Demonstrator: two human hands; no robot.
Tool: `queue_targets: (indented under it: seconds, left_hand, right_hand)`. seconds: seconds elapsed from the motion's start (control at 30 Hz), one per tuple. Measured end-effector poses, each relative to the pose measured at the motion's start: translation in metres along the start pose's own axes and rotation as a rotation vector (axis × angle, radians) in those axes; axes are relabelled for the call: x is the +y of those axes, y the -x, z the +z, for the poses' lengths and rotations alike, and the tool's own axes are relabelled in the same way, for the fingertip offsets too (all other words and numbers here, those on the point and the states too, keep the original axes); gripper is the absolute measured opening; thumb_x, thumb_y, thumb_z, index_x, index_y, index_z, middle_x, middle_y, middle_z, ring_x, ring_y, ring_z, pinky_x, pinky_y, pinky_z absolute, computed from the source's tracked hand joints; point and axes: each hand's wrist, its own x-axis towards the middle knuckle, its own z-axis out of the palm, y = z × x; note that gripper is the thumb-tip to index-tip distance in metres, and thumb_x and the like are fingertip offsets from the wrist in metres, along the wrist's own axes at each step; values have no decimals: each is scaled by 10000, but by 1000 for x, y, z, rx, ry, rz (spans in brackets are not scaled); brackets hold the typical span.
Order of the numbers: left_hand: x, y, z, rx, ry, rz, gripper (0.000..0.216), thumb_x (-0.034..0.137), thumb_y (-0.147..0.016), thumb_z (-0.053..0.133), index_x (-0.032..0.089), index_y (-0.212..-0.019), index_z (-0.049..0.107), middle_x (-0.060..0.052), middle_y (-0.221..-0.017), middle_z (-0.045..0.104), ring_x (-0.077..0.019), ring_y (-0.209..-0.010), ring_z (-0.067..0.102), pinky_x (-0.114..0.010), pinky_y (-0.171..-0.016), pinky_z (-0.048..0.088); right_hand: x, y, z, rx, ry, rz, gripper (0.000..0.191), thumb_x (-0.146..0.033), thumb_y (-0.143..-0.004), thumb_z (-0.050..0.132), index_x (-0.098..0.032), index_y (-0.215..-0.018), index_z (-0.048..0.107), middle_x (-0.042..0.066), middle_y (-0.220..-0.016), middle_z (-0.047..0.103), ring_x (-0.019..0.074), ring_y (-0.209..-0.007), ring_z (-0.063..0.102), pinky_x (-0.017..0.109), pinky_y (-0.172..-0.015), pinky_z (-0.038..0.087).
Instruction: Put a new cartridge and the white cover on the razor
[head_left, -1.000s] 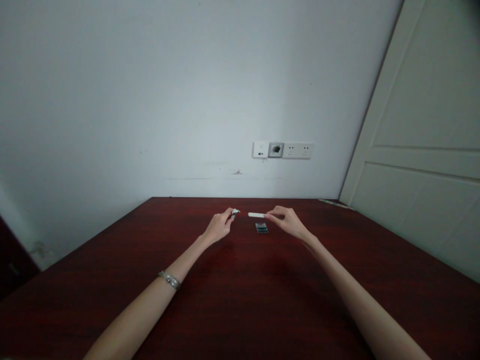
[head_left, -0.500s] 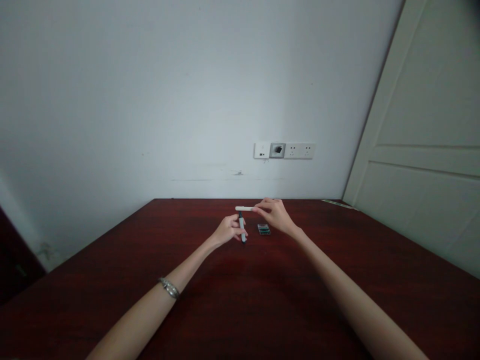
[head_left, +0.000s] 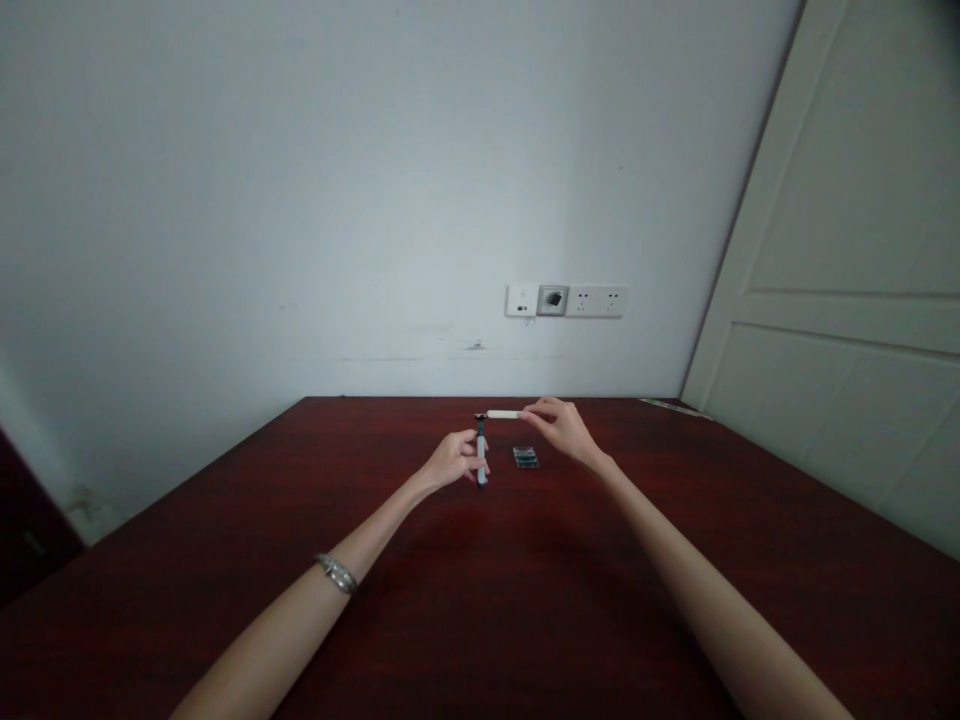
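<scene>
My left hand [head_left: 451, 460] is closed around the pale grey handle of a razor [head_left: 481, 462], which stands nearly upright with its dark head at the top. My right hand [head_left: 564, 428] pinches one end of a slim white stick [head_left: 503, 414] between thumb and fingers. The stick lies level, and its free end is close beside the razor's head; whether they touch I cannot tell. On the table below my right hand sits a small clear case [head_left: 526, 457] with dark contents too small to make out.
Both arms reach over a dark red wooden table [head_left: 480, 600]. Its far edge meets a white wall with a row of sockets [head_left: 596, 301]. A thin pale strip [head_left: 675, 408] lies at the back right corner, near a white panelled door [head_left: 847, 300].
My right hand has drawn the white stick to the right, so the razor's head now shows. My left hand has shifted very little, with the razor now more upright.
</scene>
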Motion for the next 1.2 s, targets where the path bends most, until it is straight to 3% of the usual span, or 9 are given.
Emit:
queue_targets:
  seconds: [0.1,0.2,0.3,0.5,0.8,1.03,1.2]
  left_hand:
    - [-3,-1,-2,16,-14,-13,197,115,-685,553,120,-865,473,-53,-646,652,-161,-532,640,-219,-458,480]
    - [-6,-4,-2,30,-21,-24,211,94,-684,545,118,-882,477,-48,-636,650,-155,-526,637,-215,-456,483]
    - [-8,-5,2,58,-19,-37,212,87,-690,545,121,-889,479,-36,-621,642,-143,-506,630,-209,-449,483]
    - [-8,-5,11,84,-46,-34,200,86,-692,560,123,-874,485,-23,-602,626,-140,-495,623,-220,-449,492]
    - [-7,-4,10,129,-55,-12,162,129,-717,563,123,-865,496,-32,-633,633,-142,-514,625,-236,-464,502]
    - [-8,-5,10,107,-91,14,210,111,-728,527,121,-937,512,-38,-648,636,-147,-520,625,-251,-473,508]
    - [-11,-6,10,137,-119,18,174,136,-710,558,117,-881,528,-45,-660,636,-159,-539,627,-248,-461,497]
  right_hand:
    - [17,4,-6,34,-36,89,365,-495,-797,491,-169,-770,652,56,-755,616,152,-661,539,268,-622,404]
    - [15,10,1,-26,-256,260,401,-542,-800,431,-165,-751,558,1,-590,543,98,-460,451,225,-438,351]
    - [-6,18,14,-137,-587,421,393,-562,-786,429,-180,-847,499,-63,-529,457,51,-340,334,185,-328,250]
    - [-52,29,27,-293,-975,583,366,-507,-729,548,-189,-907,509,-93,-525,370,11,-336,216,150,-316,118]
    - [-63,36,43,-194,-1112,733,304,-456,-688,576,-174,-778,507,-101,-457,334,10,-321,189,154,-322,80]
    - [-67,34,46,-131,-1148,714,303,-443,-675,588,-167,-772,510,-107,-441,324,5,-314,180,153,-323,73]
    - [-70,37,48,-120,-1140,744,325,-462,-668,592,-166,-774,509,-109,-434,328,7,-309,188,149,-320,80]
